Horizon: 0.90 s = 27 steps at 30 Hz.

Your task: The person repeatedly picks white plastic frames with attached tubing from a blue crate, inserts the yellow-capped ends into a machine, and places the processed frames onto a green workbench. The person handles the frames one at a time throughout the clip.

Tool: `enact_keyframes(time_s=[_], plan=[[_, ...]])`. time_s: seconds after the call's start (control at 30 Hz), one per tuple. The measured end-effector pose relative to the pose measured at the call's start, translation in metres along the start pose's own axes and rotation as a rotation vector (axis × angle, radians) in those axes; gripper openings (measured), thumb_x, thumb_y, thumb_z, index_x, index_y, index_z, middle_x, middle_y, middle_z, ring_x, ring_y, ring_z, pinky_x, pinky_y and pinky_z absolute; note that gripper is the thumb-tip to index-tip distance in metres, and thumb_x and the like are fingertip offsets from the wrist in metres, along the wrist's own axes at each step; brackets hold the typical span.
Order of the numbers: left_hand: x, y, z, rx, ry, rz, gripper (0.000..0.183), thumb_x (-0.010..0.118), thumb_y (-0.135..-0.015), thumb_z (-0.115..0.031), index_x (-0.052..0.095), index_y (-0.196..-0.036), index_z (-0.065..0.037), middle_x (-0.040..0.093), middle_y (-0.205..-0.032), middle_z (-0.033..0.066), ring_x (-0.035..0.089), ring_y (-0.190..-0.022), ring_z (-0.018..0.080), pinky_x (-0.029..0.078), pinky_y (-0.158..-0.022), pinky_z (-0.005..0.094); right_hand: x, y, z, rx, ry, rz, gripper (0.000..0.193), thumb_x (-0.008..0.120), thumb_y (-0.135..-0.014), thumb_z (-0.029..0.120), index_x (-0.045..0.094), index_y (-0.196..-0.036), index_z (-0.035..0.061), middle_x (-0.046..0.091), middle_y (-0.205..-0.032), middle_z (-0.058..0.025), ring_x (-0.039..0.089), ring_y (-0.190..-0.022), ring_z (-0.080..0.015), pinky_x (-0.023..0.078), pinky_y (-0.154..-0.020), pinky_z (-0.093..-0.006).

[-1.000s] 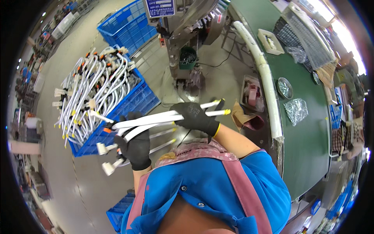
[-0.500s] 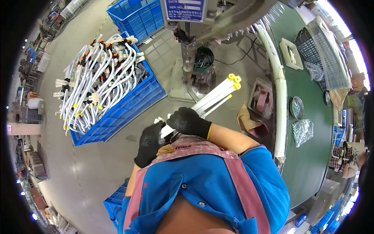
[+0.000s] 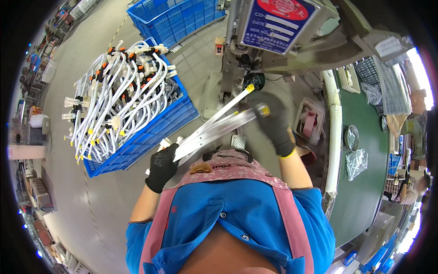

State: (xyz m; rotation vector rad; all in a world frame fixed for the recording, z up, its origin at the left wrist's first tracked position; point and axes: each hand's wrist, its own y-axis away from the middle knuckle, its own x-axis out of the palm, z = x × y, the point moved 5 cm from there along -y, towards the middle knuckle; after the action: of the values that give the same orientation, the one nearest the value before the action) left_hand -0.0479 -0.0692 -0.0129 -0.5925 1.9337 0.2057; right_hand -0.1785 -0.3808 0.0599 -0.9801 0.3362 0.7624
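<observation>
My left hand [image 3: 163,166], in a black glove, is closed around a bundle of white tubes [image 3: 194,142] at their near end, where white fittings stick out beside the fingers. The tubes fan out up and to the right and end in yellow tips. One tube [image 3: 230,105] stands apart from the others, its yellow tip [image 3: 250,87] highest. At the far ends of the other tubes is my right hand [image 3: 276,123], also gloved in black, with a yellow tip against its left side. Motion smears its fingers, so their grip does not show.
A blue crate [image 3: 150,137] heaped with white hose assemblies [image 3: 118,91] stands at left; more blue crates [image 3: 178,23] are behind it. A metal machine [image 3: 310,59] rises ahead. On the right, a green table [image 3: 360,201] carries a metal bowl [image 3: 351,138] and a plastic bag [image 3: 357,164].
My right hand has moved from the tubes' near end, beside my left hand, out to their yellow tips. The bundle has spread, and the machine now appears larger and further right.
</observation>
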Motion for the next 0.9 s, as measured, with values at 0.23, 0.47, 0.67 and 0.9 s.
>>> enact_keyframes(time_s=[0.23, 0.47, 0.67, 0.9], plan=[[-0.039, 0.002, 0.000, -0.028, -0.165, -0.021, 0.052, 0.070, -0.062, -0.001, 0.057, -0.112, -0.007, 0.065, -0.091, 0.0138, 0.063, -0.083, 0.0325, 0.049, -0.071, 0.0421, 0.003, -0.018, -0.086, 0.386, -0.316, 0.359, 0.030, 0.063, -0.085, 0.009, 0.063, -0.114, -0.0007, 0.066, -0.112, -0.0097, 0.063, -0.101, -0.0176, 0.049, -0.086, -0.0289], [-0.063, -0.006, -0.009, -0.012, -0.192, -0.048, 0.064, 0.082, -0.059, -0.012, 0.058, -0.117, -0.007, 0.066, -0.096, 0.0186, 0.064, -0.082, 0.0353, 0.050, -0.069, 0.0422, 0.024, -0.039, -0.095, 0.544, -0.469, 0.500, 0.030, 0.061, -0.089, 0.010, 0.060, -0.118, 0.0013, 0.062, -0.117, -0.0071, 0.060, -0.102, -0.0174, 0.049, -0.091, -0.0310], [-0.072, 0.004, -0.003, -0.083, -0.201, -0.005, 0.057, 0.071, -0.060, 0.000, 0.057, -0.116, -0.003, 0.066, -0.103, 0.0165, 0.064, -0.089, 0.0336, 0.051, -0.075, 0.0415, 0.021, -0.057, -0.066, -0.190, -0.156, 0.270, 0.032, 0.069, -0.087, 0.014, 0.063, -0.115, 0.0000, 0.069, -0.101, -0.0058, 0.063, -0.091, -0.0118, 0.051, -0.082, -0.0278], [-0.059, 0.005, 0.002, -0.014, -0.225, -0.022, 0.061, 0.083, -0.060, -0.014, 0.059, -0.115, -0.004, 0.068, -0.090, 0.0163, 0.065, -0.074, 0.0339, 0.051, -0.065, 0.0409, 0.060, -0.037, -0.099, 0.593, -0.638, 0.412, 0.032, 0.070, -0.084, 0.018, 0.065, -0.111, 0.0020, 0.069, -0.092, -0.0033, 0.060, -0.083, -0.0116, 0.048, -0.078, -0.0269]])
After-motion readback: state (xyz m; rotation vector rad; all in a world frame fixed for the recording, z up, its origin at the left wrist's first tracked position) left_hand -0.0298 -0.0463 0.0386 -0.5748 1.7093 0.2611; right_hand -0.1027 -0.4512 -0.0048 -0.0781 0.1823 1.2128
